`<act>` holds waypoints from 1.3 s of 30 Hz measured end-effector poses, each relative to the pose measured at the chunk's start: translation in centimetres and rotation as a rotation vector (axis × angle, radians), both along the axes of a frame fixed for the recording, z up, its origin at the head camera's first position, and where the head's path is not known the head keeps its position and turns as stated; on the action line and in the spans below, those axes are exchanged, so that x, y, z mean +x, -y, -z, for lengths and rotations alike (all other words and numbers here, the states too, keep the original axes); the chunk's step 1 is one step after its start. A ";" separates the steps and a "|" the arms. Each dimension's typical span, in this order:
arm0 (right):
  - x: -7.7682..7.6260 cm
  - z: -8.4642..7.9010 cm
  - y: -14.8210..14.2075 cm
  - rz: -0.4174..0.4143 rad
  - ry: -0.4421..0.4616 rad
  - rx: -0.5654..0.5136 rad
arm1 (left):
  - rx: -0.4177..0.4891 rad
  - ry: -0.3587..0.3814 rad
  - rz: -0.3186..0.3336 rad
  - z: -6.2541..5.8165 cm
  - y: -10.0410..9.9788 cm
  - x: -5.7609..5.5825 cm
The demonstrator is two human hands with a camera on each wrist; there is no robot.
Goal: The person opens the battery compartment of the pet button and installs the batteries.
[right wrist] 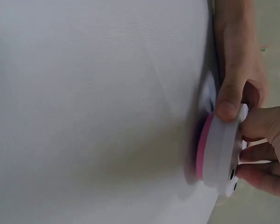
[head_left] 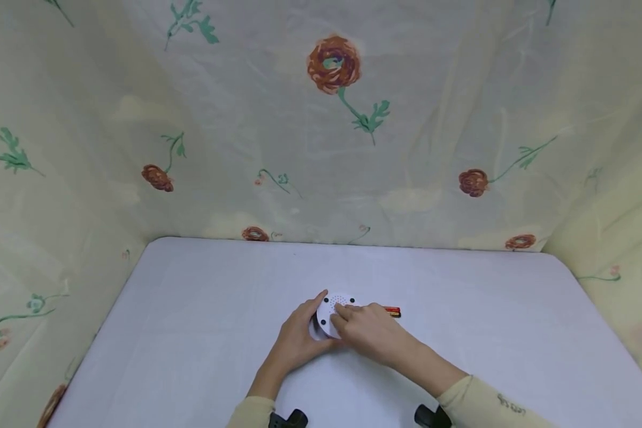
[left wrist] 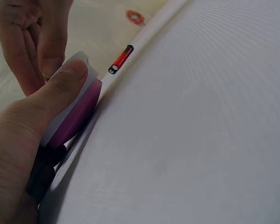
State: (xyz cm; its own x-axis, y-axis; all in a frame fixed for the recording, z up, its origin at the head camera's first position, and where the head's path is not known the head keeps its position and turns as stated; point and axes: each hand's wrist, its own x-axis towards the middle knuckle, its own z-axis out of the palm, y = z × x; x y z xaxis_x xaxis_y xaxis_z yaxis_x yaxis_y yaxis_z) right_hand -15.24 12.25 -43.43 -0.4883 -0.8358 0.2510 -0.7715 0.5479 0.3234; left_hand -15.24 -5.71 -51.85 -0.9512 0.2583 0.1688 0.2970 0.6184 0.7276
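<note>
A round white device (head_left: 327, 310) with a pink underside lies face up on the table, with small holes and black dots on its face. My left hand (head_left: 298, 337) grips its rim, the thumb on the near side and fingers round the far left. In the left wrist view, the left thumb (left wrist: 67, 84) presses the rim above the pink part. My right hand (head_left: 371, 333) has its fingertips on the device's face; in the right wrist view, the bent fingers (right wrist: 261, 175) touch it. Whether they pinch a part there is hidden.
Red and black batteries (head_left: 393, 312) lie just right of the device, partly behind the right hand. A white cloth covers the table (head_left: 219, 285). Flowered curtains (head_left: 406, 196) hang behind the table and at both sides.
</note>
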 end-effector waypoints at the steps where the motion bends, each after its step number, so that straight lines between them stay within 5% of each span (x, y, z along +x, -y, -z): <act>1: 0.0 0.0 0.0 -0.012 -0.006 0.016 | -0.002 0.005 -0.002 0.0 0.0 0.0; 16: 0.0 0.2 -0.4 -0.038 -0.015 0.104 | 0.012 -0.021 0.009 0.1 0.1 -0.1; 24: -0.4 0.0 -1.0 -0.017 0.147 -0.069 | 0.021 0.016 0.005 0.0 0.1 -0.1; 32: -0.8 0.4 -1.3 -0.032 0.162 -0.199 | -0.001 0.001 -0.003 0.1 -0.1 -0.1; 39: -1.2 0.5 -1.8 -0.021 0.289 -0.252 | -0.026 -0.001 0.005 0.1 -0.1 -0.1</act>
